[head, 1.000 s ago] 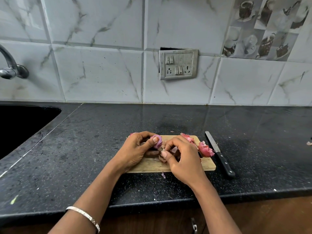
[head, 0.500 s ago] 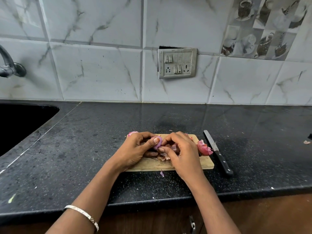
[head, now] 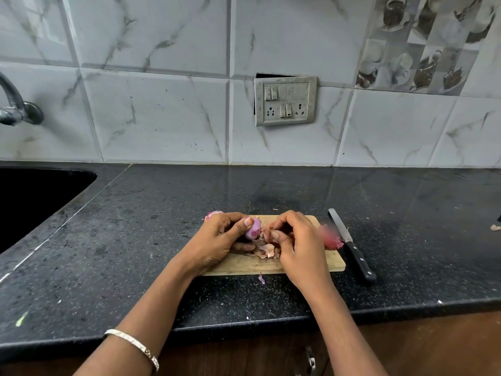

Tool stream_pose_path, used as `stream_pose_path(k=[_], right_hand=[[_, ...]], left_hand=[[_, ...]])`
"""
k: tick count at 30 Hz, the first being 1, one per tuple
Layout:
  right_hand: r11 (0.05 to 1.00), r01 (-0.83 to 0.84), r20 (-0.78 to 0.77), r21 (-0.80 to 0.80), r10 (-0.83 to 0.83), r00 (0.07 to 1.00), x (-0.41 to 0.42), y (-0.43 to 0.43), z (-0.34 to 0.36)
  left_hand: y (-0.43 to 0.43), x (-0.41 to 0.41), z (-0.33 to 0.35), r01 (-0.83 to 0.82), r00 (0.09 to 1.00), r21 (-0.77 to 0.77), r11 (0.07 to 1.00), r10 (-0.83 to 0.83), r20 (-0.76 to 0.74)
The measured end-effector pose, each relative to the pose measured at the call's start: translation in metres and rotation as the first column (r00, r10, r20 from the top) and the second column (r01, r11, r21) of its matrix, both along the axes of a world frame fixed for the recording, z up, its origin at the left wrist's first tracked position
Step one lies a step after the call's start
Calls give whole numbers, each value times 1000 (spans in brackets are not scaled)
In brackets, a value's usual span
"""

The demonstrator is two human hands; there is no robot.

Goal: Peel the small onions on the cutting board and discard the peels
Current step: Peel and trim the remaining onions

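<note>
Onion (head: pixel 253 228) sits mid-frame over the board (head: pixel 244 265), pinched in my left hand (head: pixel 217 240) fingers and nearly bare. My right hand (head: pixel 301 245) has pulled slightly away, fingers curled on torn peels (head: pixel 267 251). Skin looks almost off, and discarding remains.

At frame centre, your left hand (head: pixel 219 240) is gripping a small onion (head: pixel 253 229); your right hand (head: pixel 301 245), beside it, is pinching peel (head: pixel 268 231) with curled fingers.
</note>
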State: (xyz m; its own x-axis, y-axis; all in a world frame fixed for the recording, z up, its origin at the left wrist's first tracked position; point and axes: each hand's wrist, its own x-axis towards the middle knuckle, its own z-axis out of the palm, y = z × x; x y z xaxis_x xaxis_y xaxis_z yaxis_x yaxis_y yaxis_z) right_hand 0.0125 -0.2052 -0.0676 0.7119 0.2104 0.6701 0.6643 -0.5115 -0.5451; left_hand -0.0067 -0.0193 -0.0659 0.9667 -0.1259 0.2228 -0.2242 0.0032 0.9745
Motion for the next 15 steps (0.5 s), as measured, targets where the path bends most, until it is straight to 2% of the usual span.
stream_pose_path(k=[5, 11, 15], right_hand=[[997, 57, -59, 42, -55, 997, -2, -1, 1], [997, -66, 41, 30, 65, 997, -9, 1, 6], [991, -135, 46, -8, 135, 990, -6, 3, 5]], left_hand=[[-1, -1, 1, -6, 1000, -21, 1000, 6, 4], [0, 0, 1, -12, 1000, -24, 1000, 13, 5], [-1, -1, 2, 8, 1000, 23, 1000, -8, -2]])
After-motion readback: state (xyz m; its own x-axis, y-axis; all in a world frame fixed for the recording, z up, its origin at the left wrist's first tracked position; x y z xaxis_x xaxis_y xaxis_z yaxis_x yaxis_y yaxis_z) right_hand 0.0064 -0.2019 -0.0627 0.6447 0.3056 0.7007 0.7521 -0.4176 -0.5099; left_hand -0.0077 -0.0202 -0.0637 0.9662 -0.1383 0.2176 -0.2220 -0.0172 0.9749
